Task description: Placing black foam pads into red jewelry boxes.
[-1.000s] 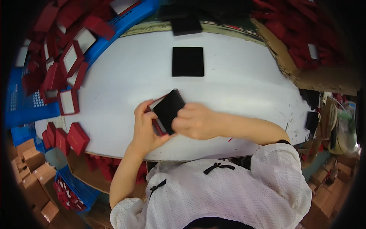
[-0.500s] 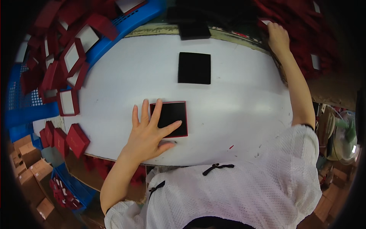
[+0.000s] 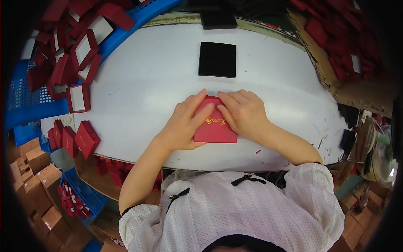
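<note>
A square red gift box (image 3: pixel 215 133) with gold lettering on its lid sits on the white table in front of me. My left hand (image 3: pixel 187 120) grips its left side, the thumb lying over the top. From the right, my right hand (image 3: pixel 245 112) closes around the far right part, its fingers at the far edge. Whether the lid is fully down on its base I cannot tell, since my fingers cover the upper part. Beyond the box lies a flat black square pad (image 3: pixel 217 59).
A blue plastic crate (image 3: pixel 35 118) at the left holds a heap of red box parts with white insides. Several closed red boxes (image 3: pixel 87 139) stand near the left edge. More black pads (image 3: pixel 218 20) are at the back. A cardboard carton (image 3: pixel 312 52) at the right holds red pieces.
My right hand has come back from the carton of red pieces at the far right. A red lid now covers the box where the black inside showed, and both hands hold it.
</note>
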{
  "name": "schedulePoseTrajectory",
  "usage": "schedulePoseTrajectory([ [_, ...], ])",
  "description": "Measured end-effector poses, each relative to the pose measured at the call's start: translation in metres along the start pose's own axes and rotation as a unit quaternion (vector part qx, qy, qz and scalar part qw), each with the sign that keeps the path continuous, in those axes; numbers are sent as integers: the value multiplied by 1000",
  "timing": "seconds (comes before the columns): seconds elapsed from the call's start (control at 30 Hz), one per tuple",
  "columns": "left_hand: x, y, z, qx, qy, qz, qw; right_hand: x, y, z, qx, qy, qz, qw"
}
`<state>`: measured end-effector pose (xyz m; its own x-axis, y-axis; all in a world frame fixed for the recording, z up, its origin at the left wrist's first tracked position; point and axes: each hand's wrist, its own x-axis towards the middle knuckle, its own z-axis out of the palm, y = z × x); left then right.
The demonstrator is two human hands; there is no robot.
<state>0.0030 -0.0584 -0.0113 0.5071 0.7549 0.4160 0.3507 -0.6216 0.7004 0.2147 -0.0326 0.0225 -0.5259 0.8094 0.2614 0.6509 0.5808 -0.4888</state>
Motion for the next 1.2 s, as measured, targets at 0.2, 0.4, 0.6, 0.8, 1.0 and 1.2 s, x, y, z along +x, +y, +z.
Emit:
schedulePoseTrajectory([
  [0.2, 3, 37, -18, 200, -135, -100, 965, 3, 2, 12, -38, 18, -83, 996],
  [0.4, -60, 73, -104, 378, -213, -435, 789, 49, 40, 6, -69, 79, -134, 985],
  [0.6, -74, -34, -210, 409, 159, -417, 796, 55, 55, 9, -174, 76, -151, 970],
  [0.8, -123, -85, -227, 393, 268, -417, 775, 43, 59, -20, -33, 168, -75, 982],
  [1.0, -23, 11, -62, 166, 36, -291, 942, 39, 8, -9, -13, 133, -354, 926],
  [1.2, -13, 8, -24, 140, -74, -72, 985, 31, 17, 1, 40, -80, -347, 934],
])
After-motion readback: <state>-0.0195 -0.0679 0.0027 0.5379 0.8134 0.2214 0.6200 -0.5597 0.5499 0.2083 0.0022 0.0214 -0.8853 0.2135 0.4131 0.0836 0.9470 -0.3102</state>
